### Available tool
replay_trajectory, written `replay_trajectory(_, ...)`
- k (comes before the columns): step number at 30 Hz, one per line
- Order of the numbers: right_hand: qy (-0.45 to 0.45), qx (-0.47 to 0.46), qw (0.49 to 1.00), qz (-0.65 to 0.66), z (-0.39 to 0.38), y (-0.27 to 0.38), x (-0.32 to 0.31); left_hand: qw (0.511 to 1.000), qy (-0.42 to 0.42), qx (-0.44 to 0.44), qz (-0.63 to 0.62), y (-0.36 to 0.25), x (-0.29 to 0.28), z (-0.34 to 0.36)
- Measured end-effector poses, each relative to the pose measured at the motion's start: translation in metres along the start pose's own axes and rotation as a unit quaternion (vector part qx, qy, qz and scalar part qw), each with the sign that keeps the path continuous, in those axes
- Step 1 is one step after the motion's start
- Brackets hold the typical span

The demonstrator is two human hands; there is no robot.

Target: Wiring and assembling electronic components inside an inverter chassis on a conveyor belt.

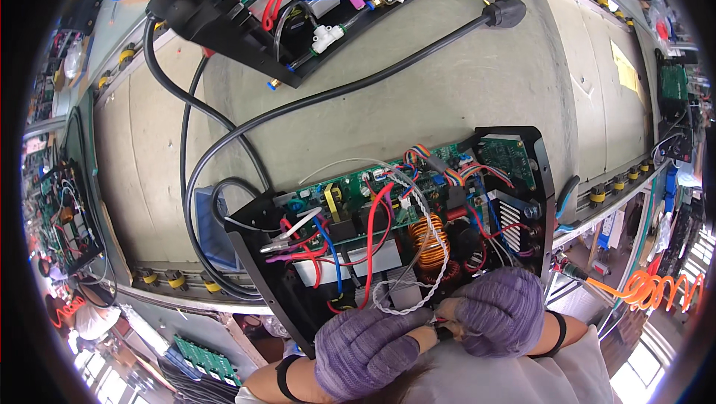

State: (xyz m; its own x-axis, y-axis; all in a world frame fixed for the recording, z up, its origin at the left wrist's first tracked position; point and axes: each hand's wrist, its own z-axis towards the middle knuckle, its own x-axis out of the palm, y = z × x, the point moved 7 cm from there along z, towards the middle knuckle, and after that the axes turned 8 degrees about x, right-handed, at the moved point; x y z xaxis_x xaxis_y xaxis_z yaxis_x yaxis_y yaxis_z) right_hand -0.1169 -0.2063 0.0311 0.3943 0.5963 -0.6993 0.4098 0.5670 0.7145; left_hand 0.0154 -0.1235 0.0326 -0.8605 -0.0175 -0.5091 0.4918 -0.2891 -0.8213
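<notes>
My left hand [369,348], in a purple glove with bare fingertips, and my right hand [496,311], gloved likewise, meet at the near edge of an open black electronic chassis [546,195]. Both are closed, fingertips pinched around a small item at the ends of thin wires, too hidden to name. The chassis holds a green circuit board [350,210], a copper-wound coil [426,244], a silver heatsink [514,221] and red, blue and rainbow wires. A twisted white wire [440,270] loops down toward my fingers.
A second open chassis [231,54] sits at the back, near a black plug [506,10] on a long cable. Roller rails [613,186] edge the grey bench [373,117]. A blue bin [212,225] is left, an orange coiled hose [649,288] right, spare boards [205,359] lower left.
</notes>
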Motion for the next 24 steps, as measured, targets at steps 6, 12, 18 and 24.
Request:
replay_trajectory(6, 0.027, -0.011, 1.000, -0.003, 0.006, 0.004, -0.003, 0.999, -0.013, 0.002, 0.035, -0.001, -0.001, 0.002)
replay_trajectory(12, 0.033, -0.036, 0.998, -0.041, 0.004, 0.022, -0.010, 0.999, -0.023, -0.016, 0.034, 0.000, 0.005, -0.006)
replay_trajectory(18, 0.070, -0.066, 0.991, -0.096, 0.017, 0.029, -0.027, 0.991, -0.099, 0.029, 0.084, -0.016, -0.002, 0.000)
replay_trajectory(24, 0.009, -0.050, 0.925, -0.376, 0.065, -0.019, -0.046, 0.972, -0.096, -0.019, 0.213, -0.022, -0.007, -0.020)
